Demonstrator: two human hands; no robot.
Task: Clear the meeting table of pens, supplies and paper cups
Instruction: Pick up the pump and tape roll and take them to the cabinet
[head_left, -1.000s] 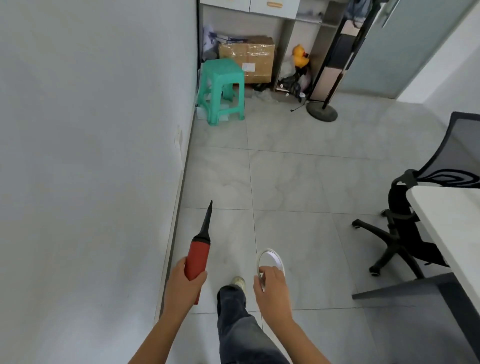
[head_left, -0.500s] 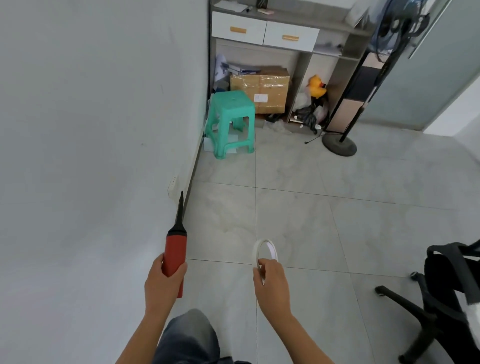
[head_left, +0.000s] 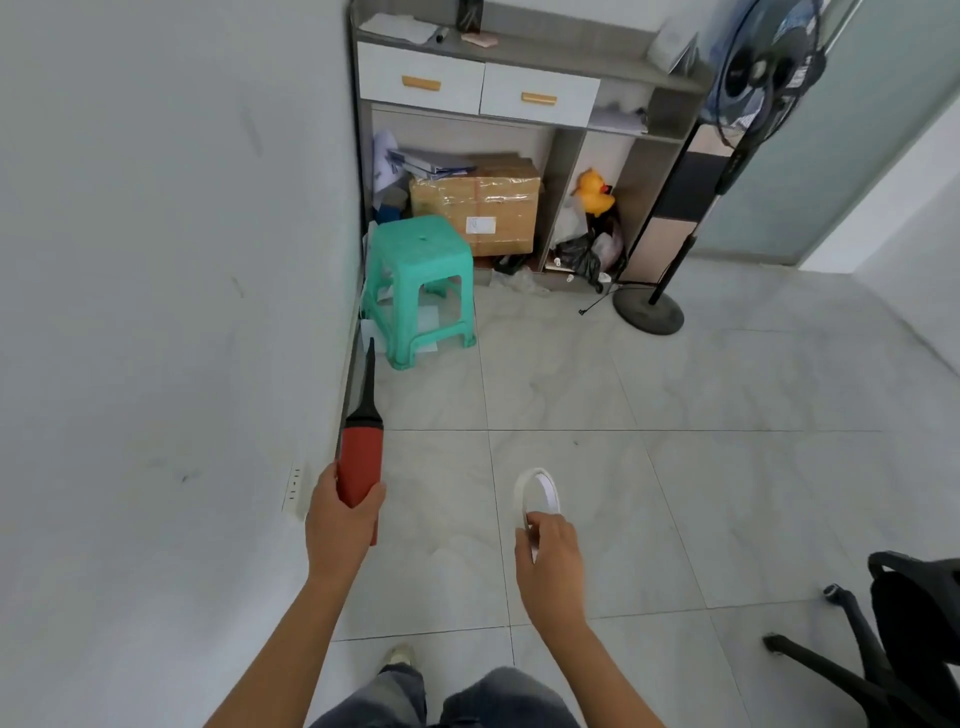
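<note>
The left hand (head_left: 340, 525) grips a hand pump (head_left: 360, 457), its fingers (head_left: 326, 480) clenched round the lower part of the red barrel. The barrel is a plain red cylinder that narrows into a long black nozzle tapering to a fine tip. The pump is held upright in the air, nearer the camera than the green plastic stool (head_left: 418, 270), and its tip points toward the stool's near left leg.

The right hand (head_left: 550, 561) pinches a roll of white tape (head_left: 537, 491) by its lower edge, the fingers (head_left: 537, 519) curled on it. The roll is a thin ring with a wide open centre, seen almost edge-on. It is carried above the tiled floor (head_left: 675, 389), nearer than the stool and off to its right.

Behind the stool stands a grey table (head_left: 519, 57) with two white drawers, and under it, just behind the stool, a taped cardboard box (head_left: 478, 208). Right of the stool are a yellow rubber duck (head_left: 594, 192) and, further right, a standing fan (head_left: 769, 78). A black office chair (head_left: 893, 623) is well apart from the stool, at the near right
</note>
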